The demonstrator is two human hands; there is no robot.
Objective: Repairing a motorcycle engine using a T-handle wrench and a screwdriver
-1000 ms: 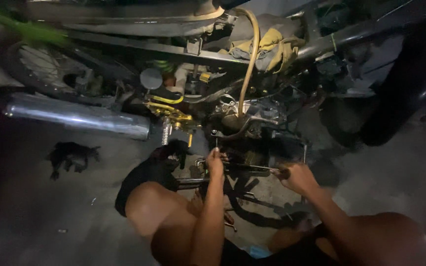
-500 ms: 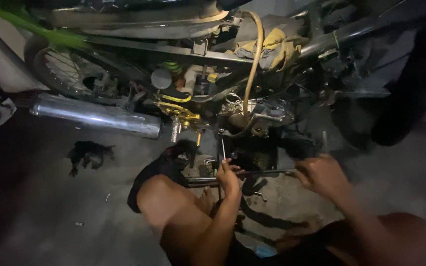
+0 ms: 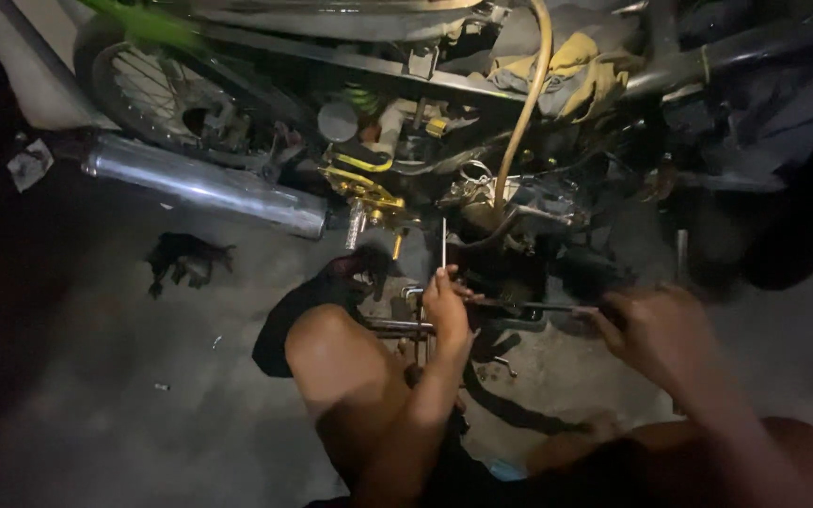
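A thin, straight, silver-grey metal rod [image 3: 443,243] is held upright, its lower end pinched in the fingers of the left hand [image 3: 446,310] and its upper end standing free in front of the dark engine block. It is seen as a narrow bright line, plain along its length; whether its tip is shaped cannot be told.

A long, slim, dark metal bar-shaped tool [image 3: 534,306] is laid almost level, running from just beside the left hand across to the right hand [image 3: 656,329], whose fingers are closed over its far end. Its surface is dull with a faint sheen, and its right end is hidden inside the blurred fist.
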